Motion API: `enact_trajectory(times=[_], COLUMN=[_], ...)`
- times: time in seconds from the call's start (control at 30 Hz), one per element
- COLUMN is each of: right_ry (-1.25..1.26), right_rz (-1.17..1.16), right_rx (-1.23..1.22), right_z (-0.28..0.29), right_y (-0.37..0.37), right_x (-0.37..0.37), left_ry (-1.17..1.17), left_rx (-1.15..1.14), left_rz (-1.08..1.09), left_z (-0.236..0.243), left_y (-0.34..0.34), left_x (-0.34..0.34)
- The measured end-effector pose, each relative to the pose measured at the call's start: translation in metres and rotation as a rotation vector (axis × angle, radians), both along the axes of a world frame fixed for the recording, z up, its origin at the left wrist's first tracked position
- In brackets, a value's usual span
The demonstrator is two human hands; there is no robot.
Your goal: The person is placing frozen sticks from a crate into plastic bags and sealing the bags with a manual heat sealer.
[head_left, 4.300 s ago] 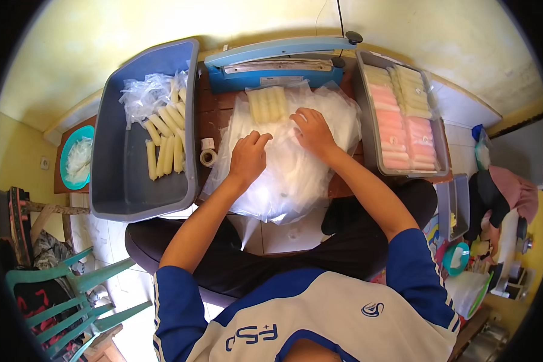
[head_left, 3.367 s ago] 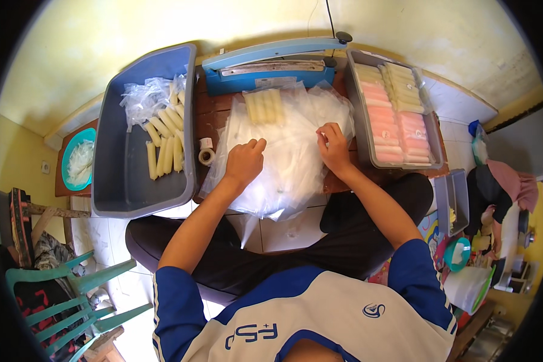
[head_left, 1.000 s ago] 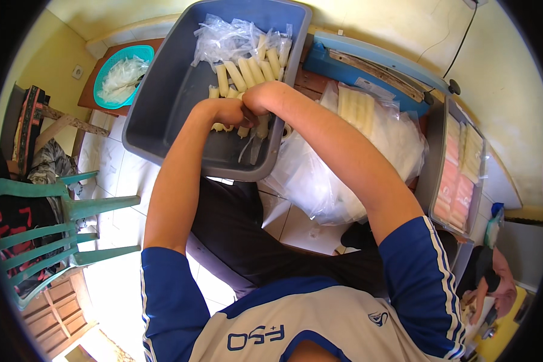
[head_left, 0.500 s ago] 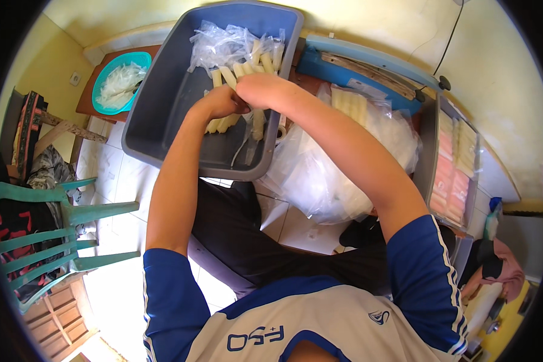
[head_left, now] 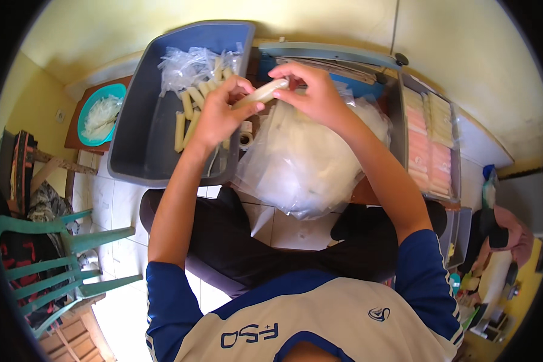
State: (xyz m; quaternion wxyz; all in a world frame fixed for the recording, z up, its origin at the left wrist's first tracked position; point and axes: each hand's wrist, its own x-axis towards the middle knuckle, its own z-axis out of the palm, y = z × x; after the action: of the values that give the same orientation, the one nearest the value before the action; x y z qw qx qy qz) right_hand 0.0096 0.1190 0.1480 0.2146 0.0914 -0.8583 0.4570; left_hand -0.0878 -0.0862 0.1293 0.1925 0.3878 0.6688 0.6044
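Observation:
A pale yellow stick in clear plastic wrap (head_left: 262, 93) is held level between my two hands, past the right rim of the grey tub (head_left: 140, 170). My left hand (head_left: 222, 113) closes on its left end with thumb and fingers. At the other end my right hand (head_left: 312, 95) pinches the wrap between thumb and fingertips. Several similar sticks (head_left: 180, 130) lie in the tub, partly behind my left arm, with crumpled clear plastic bags (head_left: 190, 67) at its far end. Below my right hand sits a large clear bag of whitish contents (head_left: 301, 163).
A blue bar-shaped device (head_left: 344, 57) stands along the wall. Right of it, a grey crate (head_left: 399, 120) holds pink and pale yellow packs (head_left: 428, 145). A tape roll (head_left: 245, 140) lies beside the tub. At left are a turquoise basin (head_left: 82, 131) and a green plastic chair (head_left: 72, 241).
Both hands have come up out of the tub and moved right, with one wrapped stick now between them. The view has turned slightly, so the tub appears farther left.

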Motion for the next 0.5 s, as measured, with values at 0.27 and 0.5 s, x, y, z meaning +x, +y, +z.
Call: enact_trajectory(times=[0.27, 0.5], right_ry=[-0.146, -0.123], right_rz=[-0.175, -0.278], right_rx=[-0.51, -1.064], right_z=[-0.034, -0.085], right_y=[0.064, 0.069], right_x=[0.103, 0.162], left_ry=[-0.088, -0.404], left_rx=[-0.108, -0.125], left_rz=[-0.278, -0.361], left_z=[-0.035, -0.075], left_y=[0.075, 0.111], left_x=[0.058, 0.1])
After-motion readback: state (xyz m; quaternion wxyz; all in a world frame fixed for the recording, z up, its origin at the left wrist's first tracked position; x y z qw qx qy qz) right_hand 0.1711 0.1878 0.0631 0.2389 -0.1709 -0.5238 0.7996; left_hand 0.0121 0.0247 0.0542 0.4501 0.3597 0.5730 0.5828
